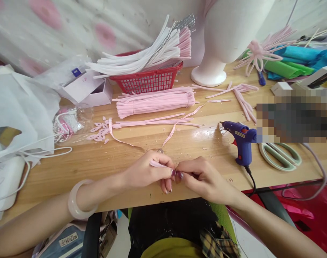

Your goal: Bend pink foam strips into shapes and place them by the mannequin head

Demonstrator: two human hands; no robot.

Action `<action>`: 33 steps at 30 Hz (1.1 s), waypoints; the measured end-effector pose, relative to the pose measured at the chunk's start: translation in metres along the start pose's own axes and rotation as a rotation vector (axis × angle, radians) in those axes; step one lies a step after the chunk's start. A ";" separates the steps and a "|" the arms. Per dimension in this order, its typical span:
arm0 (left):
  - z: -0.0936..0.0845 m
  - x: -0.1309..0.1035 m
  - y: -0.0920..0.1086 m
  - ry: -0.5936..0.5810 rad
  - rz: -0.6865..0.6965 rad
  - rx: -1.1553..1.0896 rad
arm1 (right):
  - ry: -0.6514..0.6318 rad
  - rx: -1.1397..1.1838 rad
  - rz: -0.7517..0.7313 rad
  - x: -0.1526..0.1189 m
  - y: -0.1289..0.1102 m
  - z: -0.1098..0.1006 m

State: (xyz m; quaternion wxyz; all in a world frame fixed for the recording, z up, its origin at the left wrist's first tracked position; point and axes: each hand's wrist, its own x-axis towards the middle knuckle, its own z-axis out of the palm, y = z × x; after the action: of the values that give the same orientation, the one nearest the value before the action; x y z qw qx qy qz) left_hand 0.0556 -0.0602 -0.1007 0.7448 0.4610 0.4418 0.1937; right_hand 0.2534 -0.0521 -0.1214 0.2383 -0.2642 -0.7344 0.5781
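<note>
My left hand (155,170) is closed in a pinch on a pink pipe cleaner (157,164), whose pale end sticks out over the fingers. Thumb to thumb with it, my right hand (203,179) also pinches at the same spot; fingertips hide whatever lies between them. Beyond my hands a pink tape measure (172,133) curls across the table. Several loose pink pipe cleaners (152,123) lie behind it, with small looped pink petals (99,132) at their left end. A thick bundle of pink pipe cleaners (155,103) rests farther back.
A blue glue gun (241,138) stands at right beside green-handled scissors (280,156). At the back are a red basket (147,81) of white and pink stems, a white foam head (219,39) and a pink pipe-cleaner flower (257,52). White bags (20,104) and a box (99,92) occupy the left.
</note>
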 end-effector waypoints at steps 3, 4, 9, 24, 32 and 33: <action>0.002 0.004 -0.005 -0.005 -0.124 -0.197 | 0.056 -0.502 -0.285 -0.003 0.000 0.003; 0.002 0.005 -0.006 -0.010 -0.162 -0.246 | 0.086 -0.640 -0.351 -0.004 0.001 0.004; -0.001 -0.004 -0.001 0.005 0.030 0.031 | 0.086 -0.367 -0.219 -0.007 -0.002 0.003; -0.004 -0.012 0.008 -0.052 0.357 0.636 | -0.135 0.740 0.435 0.004 0.001 0.002; -0.001 -0.008 0.003 -0.007 -0.036 0.100 | 0.113 -0.699 -0.348 -0.006 -0.003 0.013; -0.002 -0.008 0.002 -0.001 -0.065 0.058 | 0.111 -0.806 -0.396 -0.006 -0.001 0.013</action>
State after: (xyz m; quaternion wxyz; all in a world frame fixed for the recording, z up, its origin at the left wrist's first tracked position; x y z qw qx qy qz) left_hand 0.0503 -0.0640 -0.0956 0.7374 0.4679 0.4614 0.1562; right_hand 0.2489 -0.0660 -0.1232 0.2613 -0.2209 -0.9233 0.1743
